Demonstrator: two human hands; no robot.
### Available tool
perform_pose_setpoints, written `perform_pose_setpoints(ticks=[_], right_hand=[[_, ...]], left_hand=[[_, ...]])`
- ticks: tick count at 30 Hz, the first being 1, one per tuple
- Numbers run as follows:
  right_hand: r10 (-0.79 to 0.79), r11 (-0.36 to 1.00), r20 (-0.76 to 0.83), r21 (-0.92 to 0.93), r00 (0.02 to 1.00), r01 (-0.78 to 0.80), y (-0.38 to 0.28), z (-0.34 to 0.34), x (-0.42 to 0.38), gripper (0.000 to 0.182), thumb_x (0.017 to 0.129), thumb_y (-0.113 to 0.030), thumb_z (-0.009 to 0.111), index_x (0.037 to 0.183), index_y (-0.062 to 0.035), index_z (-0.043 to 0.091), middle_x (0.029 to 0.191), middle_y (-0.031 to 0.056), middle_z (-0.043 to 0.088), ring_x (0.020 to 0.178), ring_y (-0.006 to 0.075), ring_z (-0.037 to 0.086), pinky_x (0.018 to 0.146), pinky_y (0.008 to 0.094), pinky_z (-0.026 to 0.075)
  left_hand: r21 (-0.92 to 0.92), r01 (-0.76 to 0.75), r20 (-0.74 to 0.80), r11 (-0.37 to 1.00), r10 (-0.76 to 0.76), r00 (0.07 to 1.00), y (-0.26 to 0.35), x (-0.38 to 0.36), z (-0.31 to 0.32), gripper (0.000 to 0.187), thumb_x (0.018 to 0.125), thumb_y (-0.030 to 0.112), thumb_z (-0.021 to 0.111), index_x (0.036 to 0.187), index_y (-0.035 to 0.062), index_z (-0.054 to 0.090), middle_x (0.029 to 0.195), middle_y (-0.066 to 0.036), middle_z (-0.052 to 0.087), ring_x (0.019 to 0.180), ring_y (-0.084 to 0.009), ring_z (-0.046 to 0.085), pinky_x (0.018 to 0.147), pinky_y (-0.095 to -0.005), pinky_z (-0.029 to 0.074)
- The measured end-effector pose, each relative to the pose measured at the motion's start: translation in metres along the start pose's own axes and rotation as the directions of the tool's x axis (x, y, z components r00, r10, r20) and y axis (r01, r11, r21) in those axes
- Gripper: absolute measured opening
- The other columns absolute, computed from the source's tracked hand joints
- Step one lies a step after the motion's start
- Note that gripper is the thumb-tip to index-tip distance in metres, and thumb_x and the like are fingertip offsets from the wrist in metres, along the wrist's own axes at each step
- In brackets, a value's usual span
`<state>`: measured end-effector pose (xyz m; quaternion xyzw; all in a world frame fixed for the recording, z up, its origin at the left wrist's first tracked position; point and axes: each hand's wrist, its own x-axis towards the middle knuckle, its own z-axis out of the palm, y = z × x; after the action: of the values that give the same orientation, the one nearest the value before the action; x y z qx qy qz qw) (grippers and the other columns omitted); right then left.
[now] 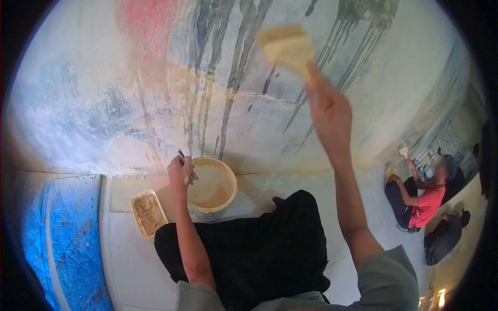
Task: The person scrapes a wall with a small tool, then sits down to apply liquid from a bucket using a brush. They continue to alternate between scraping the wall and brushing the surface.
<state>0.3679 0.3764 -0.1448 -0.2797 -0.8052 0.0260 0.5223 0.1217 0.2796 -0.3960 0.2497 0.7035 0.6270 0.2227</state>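
Observation:
Raised in front of the wall (249,119), my right hand (332,116) is closed round the handle of a wide, flat paintbrush (290,49). The brush is slightly blurred, with its pale bristles pointing up and left. My left hand (180,171) is closed on a slim dark tool (194,175) whose two ends stick out of the fist; its kind I cannot tell. That hand is at the left rim of a round bucket (234,179) with cloudy, beige liquid inside. Left of the bucket, a cream rectangular tub (136,215) holds a brownish, lumpy paste.
Dark drips and a pink patch mark the wall. A blue plastic-covered sheet (75,233) lies at left on the pale tiled floor (129,269). On the right, a person in a red shirt (429,207) sits by the wall holding a brush (403,151). Another person in dark clothes (445,238) is beyond.

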Motion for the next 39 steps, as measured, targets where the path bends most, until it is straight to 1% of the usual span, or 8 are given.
perform_pose_setpoints(ticks=[6,9,12,23,33,36,38,39], right_hand=[[-0.007,0.994,-0.196,-0.111,0.981,-0.015,-0.020,0.012,0.070,0.038,0.090,-0.030,0.055,0.124,-0.0137,0.056,0.106,0.0148,0.065,0.095,0.0210,0.064,0.081,0.0271,0.047],[0.084,0.945,-0.139,-0.304,0.987,-0.123,-0.019,0.027,0.064,0.038,0.092,-0.033,0.050,0.126,-0.0187,0.055,0.098,0.0186,0.065,0.085,0.0299,0.064,0.074,0.0331,0.049],[-0.124,0.901,-0.225,-0.433,0.966,0.015,0.001,0.050,0.030,0.038,0.091,-0.029,0.048,0.126,-0.0163,0.054,0.060,0.0137,0.061,0.054,0.0321,0.060,0.054,0.0414,0.048],[0.240,0.825,0.135,-0.551,0.961,-0.128,0.018,0.076,-0.108,0.043,0.092,-0.025,0.047,0.133,-0.0130,0.046,0.046,0.0114,0.053,0.039,0.0297,0.054,0.040,0.0409,0.043],[0.470,0.840,0.414,-0.482,0.779,-0.251,0.079,0.079,-0.183,0.042,0.089,-0.026,0.049,0.128,-0.0106,0.051,0.071,0.0224,0.062,0.061,0.0336,0.063,0.054,0.0431,0.050],[0.357,0.923,0.508,-0.060,0.784,-0.381,0.129,0.074,-0.188,0.038,0.090,-0.027,0.050,0.122,-0.0077,0.057,0.069,0.0070,0.063,0.056,0.0217,0.060,0.056,0.0361,0.050],[0.608,0.403,0.755,-0.025,0.248,-0.915,0.099,0.048,-0.148,0.036,0.088,-0.028,0.054,0.115,-0.0047,0.060,0.068,-0.0020,0.056,0.057,0.0103,0.055,0.060,0.0273,0.050],[0.606,0.406,0.756,-0.026,0.248,-0.914,0.094,0.043,-0.138,0.036,0.088,-0.028,0.054,0.115,-0.0047,0.060,0.068,-0.0020,0.056,0.057,0.0103,0.055,0.060,0.0273,0.050]], left_hand=[[0.032,0.025,-0.002,0.999,-0.025,1.000,0.002,0.000,0.000,0.031,0.084,0.018,0.049,0.072,-0.0095,0.053,0.059,-0.015,0.058,0.036,-0.0167,0.052,0.031,-0.0299,0.042],[0.024,0.018,0.006,1.000,-0.018,1.000,0.001,0.001,0.000,0.030,0.084,0.018,0.049,0.072,-0.0091,0.054,0.058,-0.014,0.058,0.036,-0.0168,0.052,0.031,-0.0298,0.042],[0.049,0.038,-0.005,0.998,-0.037,0.999,0.004,-0.001,0.000,0.030,0.084,0.019,0.048,0.072,-0.0087,0.054,0.058,-0.014,0.058,0.037,-0.0168,0.052,0.032,-0.0298,0.043],[0.063,-0.005,0.029,0.998,0.003,1.000,0.006,-0.006,-0.001,0.031,0.086,0.021,0.048,0.074,-0.0075,0.053,0.058,-0.013,0.057,0.037,-0.0157,0.052,0.033,-0.0292,0.043],[0.030,0.001,-0.005,1.000,0.000,1.000,-0.001,-0.002,0.000,0.033,0.086,0.022,0.047,0.072,-0.0069,0.054,0.056,-0.012,0.056,0.036,-0.0166,0.051,0.032,-0.0298,0.041],[0.028,-0.030,0.015,0.999,0.029,0.999,-0.002,-0.004,-0.002,0.033,0.086,0.023,0.047,0.072,-0.0069,0.054,0.057,-0.012,0.057,0.036,-0.0169,0.053,0.032,-0.0299,0.042],[0.027,-0.018,0.011,0.999,0.017,1.000,-0.002,-0.002,-0.001,0.033,0.086,0.023,0.047,0.073,-0.0067,0.054,0.057,-0.012,0.057,0.037,-0.0171,0.053,0.032,-0.0301,0.042],[0.033,-0.005,0.008,0.999,0.005,1.000,-0.002,-0.002,-0.001,0.033,0.086,0.023,0.047,0.073,-0.0066,0.054,0.057,-0.012,0.057,0.037,-0.0172,0.053,0.032,-0.0302,0.042]])
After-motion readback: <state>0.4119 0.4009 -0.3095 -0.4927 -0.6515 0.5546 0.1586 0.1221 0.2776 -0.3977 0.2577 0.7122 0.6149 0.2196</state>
